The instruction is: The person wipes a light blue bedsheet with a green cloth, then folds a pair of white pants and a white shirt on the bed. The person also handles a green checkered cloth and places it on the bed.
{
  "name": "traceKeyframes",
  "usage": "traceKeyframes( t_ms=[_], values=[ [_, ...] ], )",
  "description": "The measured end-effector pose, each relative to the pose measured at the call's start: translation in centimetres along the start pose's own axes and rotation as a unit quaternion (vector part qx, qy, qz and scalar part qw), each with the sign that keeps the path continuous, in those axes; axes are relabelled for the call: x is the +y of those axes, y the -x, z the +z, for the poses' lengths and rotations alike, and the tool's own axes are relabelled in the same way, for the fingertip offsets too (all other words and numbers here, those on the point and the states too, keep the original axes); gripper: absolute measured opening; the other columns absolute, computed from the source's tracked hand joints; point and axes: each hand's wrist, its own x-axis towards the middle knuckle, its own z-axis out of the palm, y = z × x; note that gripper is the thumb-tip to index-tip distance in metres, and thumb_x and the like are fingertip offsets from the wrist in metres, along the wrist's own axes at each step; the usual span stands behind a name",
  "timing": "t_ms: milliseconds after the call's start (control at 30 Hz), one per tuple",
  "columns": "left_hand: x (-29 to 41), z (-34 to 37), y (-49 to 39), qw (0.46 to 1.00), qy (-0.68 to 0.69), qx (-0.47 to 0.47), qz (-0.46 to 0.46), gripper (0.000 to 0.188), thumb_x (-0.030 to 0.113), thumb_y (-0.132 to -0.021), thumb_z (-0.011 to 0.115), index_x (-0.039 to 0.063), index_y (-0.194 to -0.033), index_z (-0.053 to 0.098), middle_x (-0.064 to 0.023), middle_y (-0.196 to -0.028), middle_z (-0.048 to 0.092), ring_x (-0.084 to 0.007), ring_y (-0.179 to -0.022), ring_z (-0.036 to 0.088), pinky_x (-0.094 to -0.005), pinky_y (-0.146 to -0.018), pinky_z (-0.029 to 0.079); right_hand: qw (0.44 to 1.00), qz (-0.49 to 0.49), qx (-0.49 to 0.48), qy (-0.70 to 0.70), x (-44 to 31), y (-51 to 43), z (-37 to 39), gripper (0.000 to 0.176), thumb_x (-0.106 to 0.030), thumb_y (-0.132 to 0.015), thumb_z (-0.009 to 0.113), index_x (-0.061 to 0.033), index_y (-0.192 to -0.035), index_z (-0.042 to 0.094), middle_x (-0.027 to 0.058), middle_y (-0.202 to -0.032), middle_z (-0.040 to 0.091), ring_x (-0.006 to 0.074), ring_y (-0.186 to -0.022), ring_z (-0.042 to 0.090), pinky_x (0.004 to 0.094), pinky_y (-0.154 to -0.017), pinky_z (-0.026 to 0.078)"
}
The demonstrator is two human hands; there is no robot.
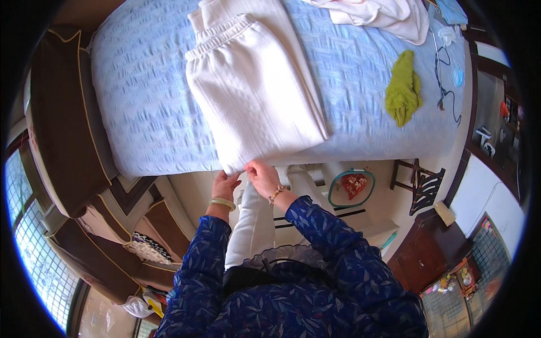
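White trousers with a gathered elastic waistband (262, 93) lie on a light-blue quilted bed cover (148, 84), the waistband at the far end. Part of them is folded over and shows along the right side. The near leg end reaches the bed's front edge, where both my hands pinch its hem. My left hand (225, 184), with a pale bangle at the wrist, grips the hem's left corner. My right hand (263, 177), wearing a beaded bracelet, pinches the fabric just beside it. The fingertips of both hands nearly meet.
A green fuzzy cloth (403, 91) lies right of the trousers, with a dark cord (439, 80) beyond it. Pale clothing (384, 17) is at the back right. Below the bed edge are a teal-rimmed round container (352, 205) and a dark wooden chair (426, 190). Brown covered sofas (63, 118) stand left.
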Motion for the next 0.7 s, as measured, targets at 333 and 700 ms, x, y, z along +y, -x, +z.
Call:
traceKeyframes(
  t_ms=[333, 700],
  values=[
    [4.0, 1.9, 4.3, 0.982, 0.149, -0.113, 0.002, 0.026, 0.004, -0.095, 0.058, -0.003, -0.12, 0.06, -0.0122, -0.112, 0.067, -0.0218, -0.098, 0.066, -0.0359, -0.086, 0.055, 0.993, -0.112, 0.041, 0.016, -5.2, 0.6, -2.7, 0.02, 0.004, -0.078, 0.07, -0.0072, -0.094, 0.064, 0.0075, -0.088, 0.063, 0.0243, -0.076, 0.067, 0.0339, -0.066, 0.054],
    [5.1, 2.6, 5.3, 0.968, 0.206, -0.14, -0.009, 0.023, 0.005, -0.096, 0.056, -0.003, -0.117, 0.062, -0.0132, -0.112, 0.068, -0.0235, -0.1, 0.065, -0.0392, -0.091, 0.054, 0.984, -0.168, 0.057, 0.008, -6.0, -0.9, -3.1, 0.01, 0.0, -0.078, 0.072, -0.0052, -0.084, 0.066, 0.0066, -0.08, 0.063, 0.0219, -0.07, 0.064, 0.0315, -0.062, 0.051]
  ],
)
